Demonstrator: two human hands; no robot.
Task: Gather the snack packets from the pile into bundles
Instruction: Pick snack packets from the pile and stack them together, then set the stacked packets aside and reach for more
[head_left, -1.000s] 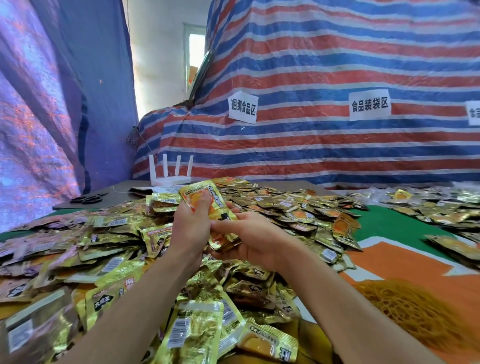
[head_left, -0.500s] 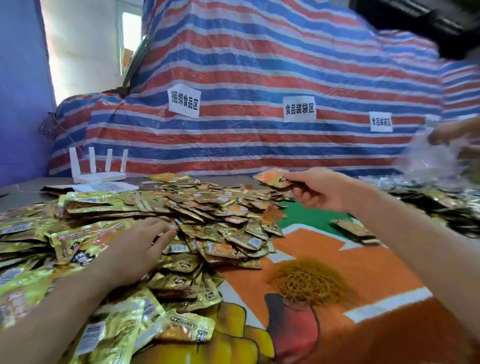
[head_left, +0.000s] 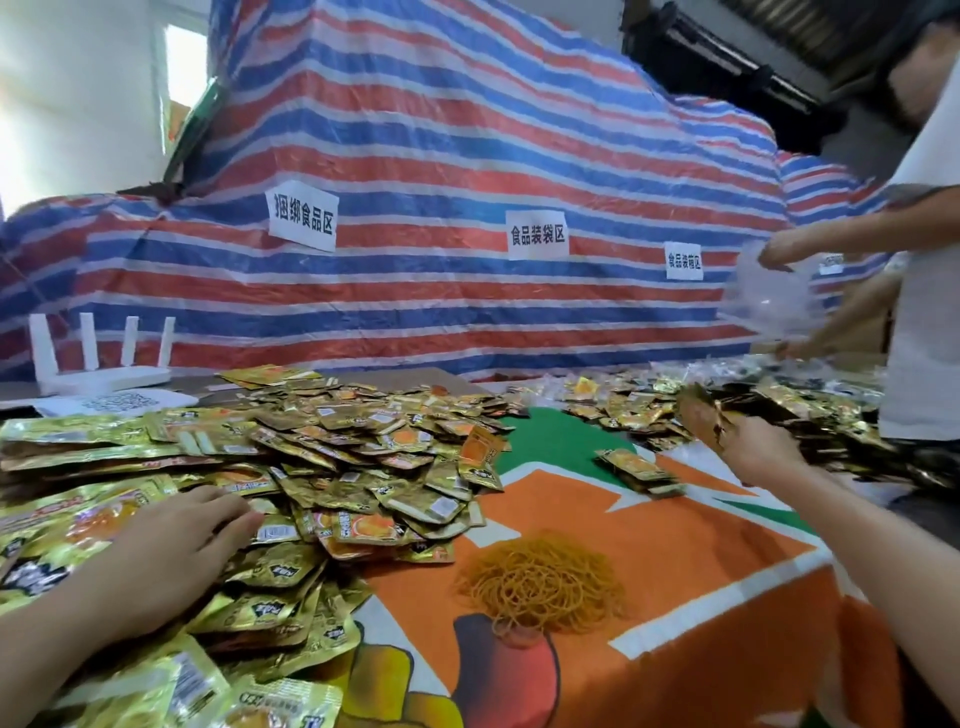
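A big pile of gold and orange snack packets covers the left half of the table. My left hand rests flat on the pile's near side, fingers straight. Far to the right, my right hand grips a bundle of packets over a second heap of packets. One small bundle lies alone on the orange and green cloth. A mound of yellow rubber bands sits on the cloth between my arms.
Another person stands at the right edge handling a clear plastic bag. A white router stands at the back left. A striped tarp with paper labels hangs behind the table.
My right hand has carried the bundle away from the main pile, rightward over the far heap. My left hand dropped onto the pile and stays there. My view swung to the right.
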